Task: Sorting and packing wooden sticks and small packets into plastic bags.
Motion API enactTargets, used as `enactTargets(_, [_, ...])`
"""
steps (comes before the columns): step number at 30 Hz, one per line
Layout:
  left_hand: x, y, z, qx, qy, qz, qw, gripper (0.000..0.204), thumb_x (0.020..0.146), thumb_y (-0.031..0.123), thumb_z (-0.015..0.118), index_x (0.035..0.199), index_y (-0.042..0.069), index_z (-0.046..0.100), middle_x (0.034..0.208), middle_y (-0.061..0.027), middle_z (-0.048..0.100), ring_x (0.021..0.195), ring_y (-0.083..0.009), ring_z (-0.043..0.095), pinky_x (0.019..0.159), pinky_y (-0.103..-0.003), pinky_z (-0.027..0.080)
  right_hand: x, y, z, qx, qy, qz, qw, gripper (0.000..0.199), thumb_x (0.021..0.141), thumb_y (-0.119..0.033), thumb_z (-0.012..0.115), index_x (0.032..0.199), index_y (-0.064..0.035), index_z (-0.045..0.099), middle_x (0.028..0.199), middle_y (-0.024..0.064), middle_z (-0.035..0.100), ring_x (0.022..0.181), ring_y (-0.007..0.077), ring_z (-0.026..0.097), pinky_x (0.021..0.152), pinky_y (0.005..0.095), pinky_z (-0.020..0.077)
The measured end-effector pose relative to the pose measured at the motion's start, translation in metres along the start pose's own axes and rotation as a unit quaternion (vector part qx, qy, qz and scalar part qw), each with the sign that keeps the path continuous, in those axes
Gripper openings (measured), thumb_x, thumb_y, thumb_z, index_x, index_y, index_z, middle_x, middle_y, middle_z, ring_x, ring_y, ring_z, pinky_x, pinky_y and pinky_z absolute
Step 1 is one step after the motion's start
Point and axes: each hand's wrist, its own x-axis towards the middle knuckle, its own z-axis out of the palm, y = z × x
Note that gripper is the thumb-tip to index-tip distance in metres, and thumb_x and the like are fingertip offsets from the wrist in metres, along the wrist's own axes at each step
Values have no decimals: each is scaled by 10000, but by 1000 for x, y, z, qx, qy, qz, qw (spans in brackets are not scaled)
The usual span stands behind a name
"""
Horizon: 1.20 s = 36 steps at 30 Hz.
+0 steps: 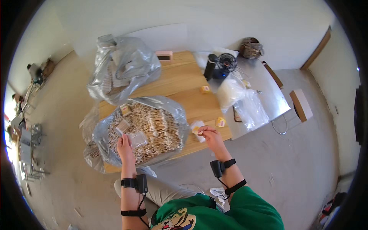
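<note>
My left hand pinches a small clear plastic bag above a heap of cotton swabs. The swabs fill a large open grey plastic bag on the wooden table. A small bundle of swabs lies just beyond my left fingertips; whether they touch it I cannot tell. My right hand is closed on a small yellow-and-white card near the table's front right. Under and beside that card lies a pile of thin clear bags. A stack of yellow cards sits to its right.
Another big grey plastic bag stands at the back left of the wooden table. A pink box is behind. On the metal table to the right are a black bottle, a fan and clear plastic bags.
</note>
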Motion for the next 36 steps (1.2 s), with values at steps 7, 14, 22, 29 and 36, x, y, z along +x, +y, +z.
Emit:
enactTargets(7, [-18, -10, 29, 23, -33, -32, 999, 292, 940, 308, 498, 719, 117, 493, 582, 43, 491, 436, -16, 307, 387, -195, 221, 17, 8, -127, -308, 198, 22, 930, 98, 800, -42, 546, 880, -23, 599, 765, 76, 621, 707, 193, 604, 657, 322, 477])
enactTargets(14, [-42, -6, 67, 110, -138, -24, 984, 322, 953, 310, 470, 719, 95, 523, 573, 23, 535, 441, -17, 308, 396, -197, 240, 44, 21, -154, -627, 197, 60, 751, 218, 736, -94, 623, 950, -73, 591, 884, 127, 635, 845, 324, 598, 751, 426, 471])
enactTargets(22, [-64, -24, 124, 232, -252, -12, 939, 274, 941, 262, 493, 760, 69, 565, 644, -2, 600, 481, -32, 394, 432, -211, 310, 9, 21, -59, -357, 96, 43, 928, 267, 800, -180, 662, 1026, -71, 572, 983, 103, 596, 844, 211, 589, 720, 320, 470])
enactTargets(29, [-73, -36, 146, 295, -273, 81, 912, 279, 923, 232, 514, 810, -12, 588, 623, -50, 599, 525, -114, 546, 529, -271, 430, -32, 3, -1, -213, 1, 80, 974, 265, 824, 16, 565, 1075, -37, 501, 764, 23, 566, 682, 92, 548, 608, 227, 455])
enactTargets(36, [-39, -31, 107, 267, -169, 60, 947, 316, 931, 258, 501, 741, 15, 567, 561, -41, 557, 513, -100, 528, 500, -252, 402, 12, 40, -51, -314, 225, 62, 920, 270, 797, -60, 613, 1044, -21, 511, 788, 82, 594, 693, 221, 592, 632, 327, 468])
